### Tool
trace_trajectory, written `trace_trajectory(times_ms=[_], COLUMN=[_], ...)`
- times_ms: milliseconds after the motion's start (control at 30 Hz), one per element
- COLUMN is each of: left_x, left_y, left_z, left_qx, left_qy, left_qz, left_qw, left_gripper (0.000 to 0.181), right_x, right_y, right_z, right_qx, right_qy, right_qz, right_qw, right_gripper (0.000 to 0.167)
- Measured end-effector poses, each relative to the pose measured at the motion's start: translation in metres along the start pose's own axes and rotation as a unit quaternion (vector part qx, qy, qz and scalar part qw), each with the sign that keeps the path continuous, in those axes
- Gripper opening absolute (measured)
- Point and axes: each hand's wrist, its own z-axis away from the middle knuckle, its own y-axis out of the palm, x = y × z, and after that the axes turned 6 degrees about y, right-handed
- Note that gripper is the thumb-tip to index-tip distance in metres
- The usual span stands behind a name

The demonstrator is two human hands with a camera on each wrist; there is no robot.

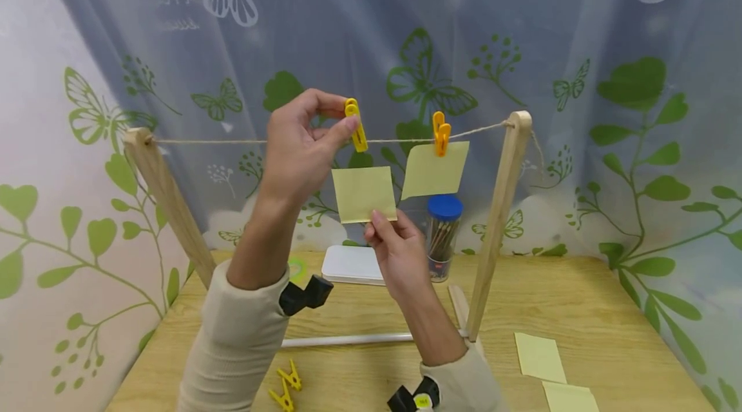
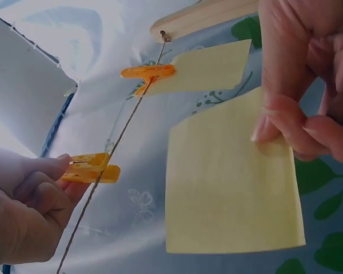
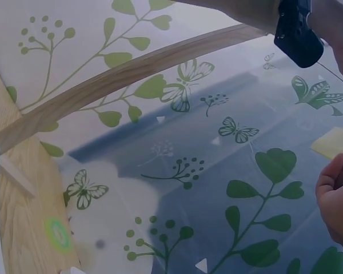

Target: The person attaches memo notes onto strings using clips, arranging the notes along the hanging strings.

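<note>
My left hand pinches a yellow clothespin by its handle ends, between thumb and fingers. The clothespin's lower end lies at the string; I cannot tell whether it grips it. Just below, my right hand pinches the lower edge of a pale yellow paper square, held flat and apart from the clothespin. To its right, an orange clothespin fastens another yellow paper square to the string. In the right wrist view only a corner of the held paper shows beside the right hand.
The string runs between two wooden posts, joined low by a white rod. Behind stand a blue-lidded jar and a white case. Yellow clothespins and paper squares lie on the table.
</note>
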Motion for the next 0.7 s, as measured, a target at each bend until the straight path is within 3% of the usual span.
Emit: trace_trajectory(times_ms=[267,700], left_x=[-0.005,-0.004], left_y=[0.002,0.003], left_z=[0.004,0.007], left_qx=[0.012,0.041], left_qy=[-0.021,-0.039], left_qz=[-0.046,-0.051], left_qw=[0.9987,0.9971], left_gripper=[0.018,0.019], right_x=[0.003,0.014], right_y=[0.010,0.019], right_z=[-0.006,-0.006], right_qx=[0.008,0.018], right_qy=[0.008,0.008], right_qz=[-0.034,-0.068], right_qw=[0.9994,0.9975], right_gripper=[0.024,0.035])
